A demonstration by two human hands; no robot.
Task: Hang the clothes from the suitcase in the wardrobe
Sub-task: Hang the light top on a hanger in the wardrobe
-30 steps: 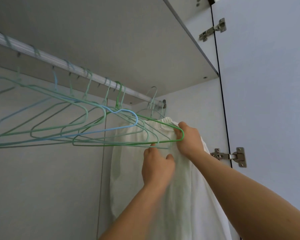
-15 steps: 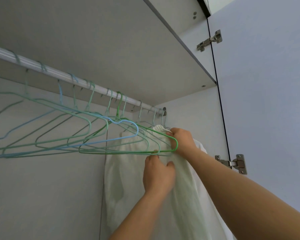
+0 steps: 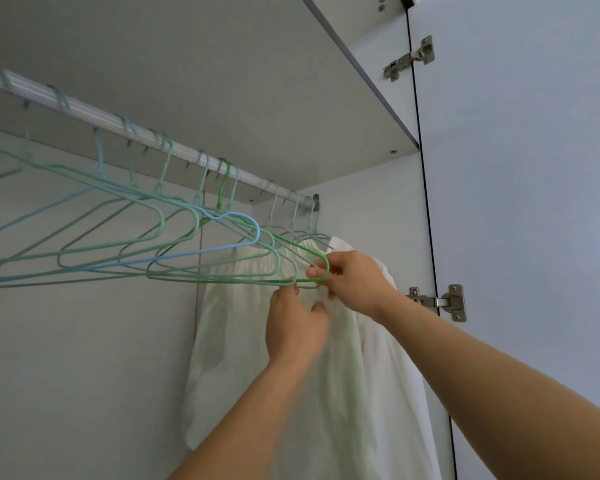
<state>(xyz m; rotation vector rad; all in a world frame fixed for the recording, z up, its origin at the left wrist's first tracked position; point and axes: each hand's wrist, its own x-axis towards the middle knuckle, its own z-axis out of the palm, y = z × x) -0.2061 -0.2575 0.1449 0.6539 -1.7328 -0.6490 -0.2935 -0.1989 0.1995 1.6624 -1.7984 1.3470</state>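
1. White wardrobe walls closed the scene on the left and far side, with a shelf overhead and a rail running beneath it toward the far right corner.
2. I had the right hand up at the right tip of a green hanger, thumb and fingers pinching the wire loop where it bends.
3. My left hand sat just below, fingers curled at the hanger's bottom bar and into the cloth; whether it gripped wire or fabric I could not tell.
4. Pale clothes already hung at the far right end of the rail, draping down behind both hands, a whiter piece nearest the door.
5. To do this step well, I judged the hanger should be held level and steady while the cloth was settled, then released gently so nothing slid off.
6. Empty hangers, green and blue, crowded the rail to the left, their wires overlapping the green one; snagging looked the main risk.
7. At right stood the open door with two hinges, close beside the clothes.
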